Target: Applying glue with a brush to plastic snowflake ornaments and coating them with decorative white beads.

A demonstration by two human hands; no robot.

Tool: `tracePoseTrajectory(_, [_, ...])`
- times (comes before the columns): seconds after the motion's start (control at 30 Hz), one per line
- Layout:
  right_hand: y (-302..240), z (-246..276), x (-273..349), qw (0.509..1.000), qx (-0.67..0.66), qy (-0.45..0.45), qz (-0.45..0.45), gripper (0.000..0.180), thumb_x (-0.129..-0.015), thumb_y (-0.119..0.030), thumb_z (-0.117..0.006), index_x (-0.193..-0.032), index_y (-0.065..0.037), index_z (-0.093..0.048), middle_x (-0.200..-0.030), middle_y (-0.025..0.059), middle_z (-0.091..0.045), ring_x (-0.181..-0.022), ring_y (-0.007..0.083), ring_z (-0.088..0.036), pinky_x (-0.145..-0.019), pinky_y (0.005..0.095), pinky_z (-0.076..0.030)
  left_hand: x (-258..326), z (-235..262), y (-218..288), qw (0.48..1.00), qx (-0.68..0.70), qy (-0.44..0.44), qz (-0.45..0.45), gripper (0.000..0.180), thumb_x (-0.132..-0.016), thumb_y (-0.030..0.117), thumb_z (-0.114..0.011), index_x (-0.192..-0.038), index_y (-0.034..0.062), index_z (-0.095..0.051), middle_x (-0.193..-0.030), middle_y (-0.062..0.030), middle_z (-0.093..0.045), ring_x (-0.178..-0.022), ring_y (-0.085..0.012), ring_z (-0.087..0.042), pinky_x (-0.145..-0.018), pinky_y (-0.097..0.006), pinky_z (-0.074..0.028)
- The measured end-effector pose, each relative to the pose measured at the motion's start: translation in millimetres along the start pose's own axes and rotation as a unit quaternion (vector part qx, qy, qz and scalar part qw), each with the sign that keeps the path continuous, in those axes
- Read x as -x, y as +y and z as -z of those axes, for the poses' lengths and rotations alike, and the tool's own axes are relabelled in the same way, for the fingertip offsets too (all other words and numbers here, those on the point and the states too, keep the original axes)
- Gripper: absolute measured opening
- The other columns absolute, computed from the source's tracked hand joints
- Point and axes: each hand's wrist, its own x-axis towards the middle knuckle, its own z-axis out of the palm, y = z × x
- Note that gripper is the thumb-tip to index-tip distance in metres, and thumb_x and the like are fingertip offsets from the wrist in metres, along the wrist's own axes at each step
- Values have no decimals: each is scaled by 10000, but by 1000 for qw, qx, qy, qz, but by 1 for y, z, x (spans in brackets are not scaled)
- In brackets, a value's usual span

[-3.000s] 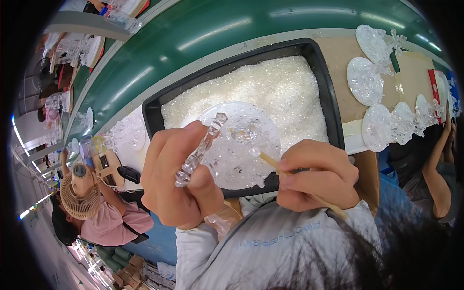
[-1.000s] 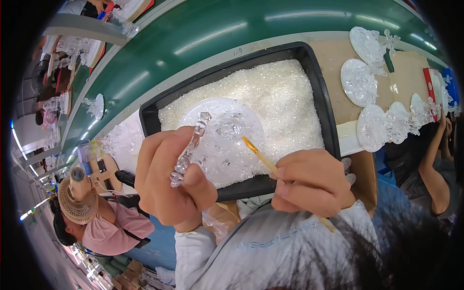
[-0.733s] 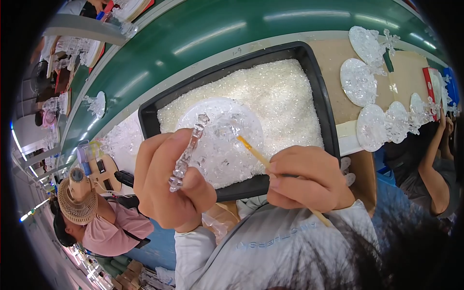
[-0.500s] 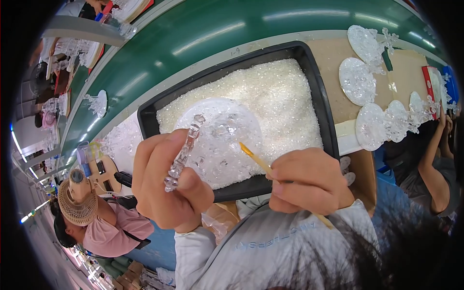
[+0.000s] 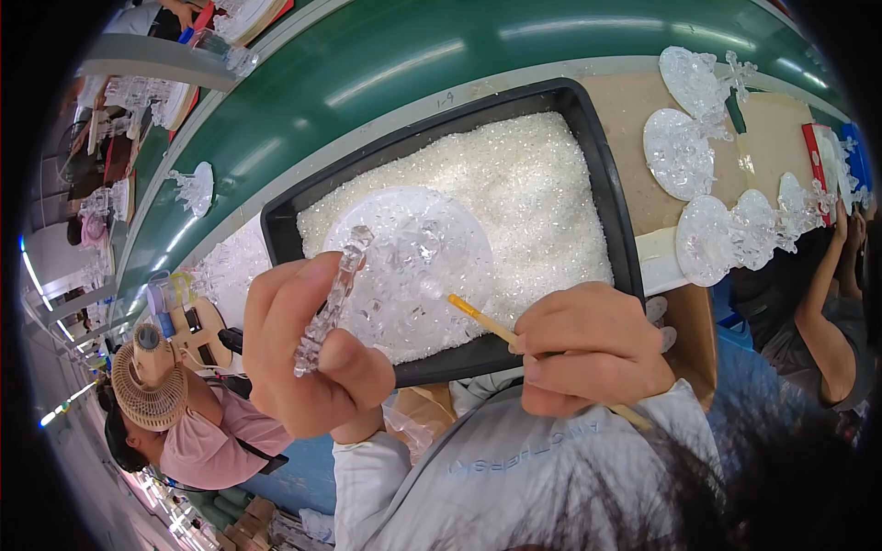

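My left hand (image 5: 308,340) pinches a clear, faceted stem (image 5: 333,298) between thumb and fingers, held tilted. Just beyond and below it is a round, clear disc (image 5: 404,216) with raised pieces on its face; whether stem and disc are joined I cannot tell. Closed in my right hand (image 5: 593,349) is a slender pale stick (image 5: 491,328) with an orange-yellow tip, which looks like a small brush. Its tip points up and left, over the disc's right part. Beneath both hands lies a black tray (image 5: 617,197) filled with glittering clear granules (image 5: 542,184).
Behind the tray runs a green conveyor belt (image 5: 395,69), carrying a clear disc piece (image 5: 195,188) on the left. Several clear discs (image 5: 680,154) stand on a tan board (image 5: 625,119) at right. A co-worker's arm (image 5: 822,321) is far right; another person and a fan (image 5: 147,376) are left.
My left hand has moved slightly left and down with the stem, and the disc has shifted slightly left. The stick's tip is a little lower and further left.
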Motion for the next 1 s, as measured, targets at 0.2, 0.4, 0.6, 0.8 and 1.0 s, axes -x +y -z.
tracePoseTrajectory(0.2, [-2, 2, 2, 1000, 5, 5, -13, 214, -763, -69, -785, -851, 12, -608, -801, 180, -654, -567, 275, -663, -480, 313, -544, 1, -2, 0, 1000, 3, 14, 11, 445, -1007, 274, -511, -930, -151, -618, -740, -229, -662, -608, -298, -642, -509, -321, -505])
tracePoseTrajectory(0.4, [-4, 2, -3, 1000, -3, 1, -19, 259, -731, -57, -800, -882, 14, -602, -821, 177, -653, -608, 287, -671, -509, 331, -557, -2, 1, 1, 1000, 1, 5, 15, 473, -1012, 296, -508, -919, -156, -612, -743, -235, -662, -612, -286, -642, -508, -316, -499])
tracePoseTrajectory(0.6, [-5, 5, -2, 1000, -4, 1, -25, 252, -731, -37, -801, -896, 15, -617, -860, 185, -660, -630, 296, -678, -543, 342, -567, -2, -2, 0, 999, 22, 27, 25, 496, -1011, 320, -509, -900, -154, -604, -742, -240, -661, -614, -290, -639, -518, -319, -494])
tracePoseTrajectory(0.8, [-4, 4, -4, 1000, -2, -3, -29, 209, -770, -58, -772, -892, 16, -619, -835, 190, -647, -611, 272, -669, -529, 342, -567, 2, 1, -3, 999, 23, 28, 30, 513, -1012, 334, -508, -891, -155, -604, -729, -237, -658, -616, -286, -636, -528, -323, -492])
tracePoseTrajectory(1.0, [-5, 7, 1, 996, 30, 84, 10, 191, -799, -112, -750, -830, -3, -596, -766, 153, -624, -535, 222, -626, -484, 315, -544, 0, -1, -2, 997, 55, 37, 45, 496, -1027, 323, -485, -964, -160, -581, -764, -248, -652, -643, -287, -631, -551, -330, -497])
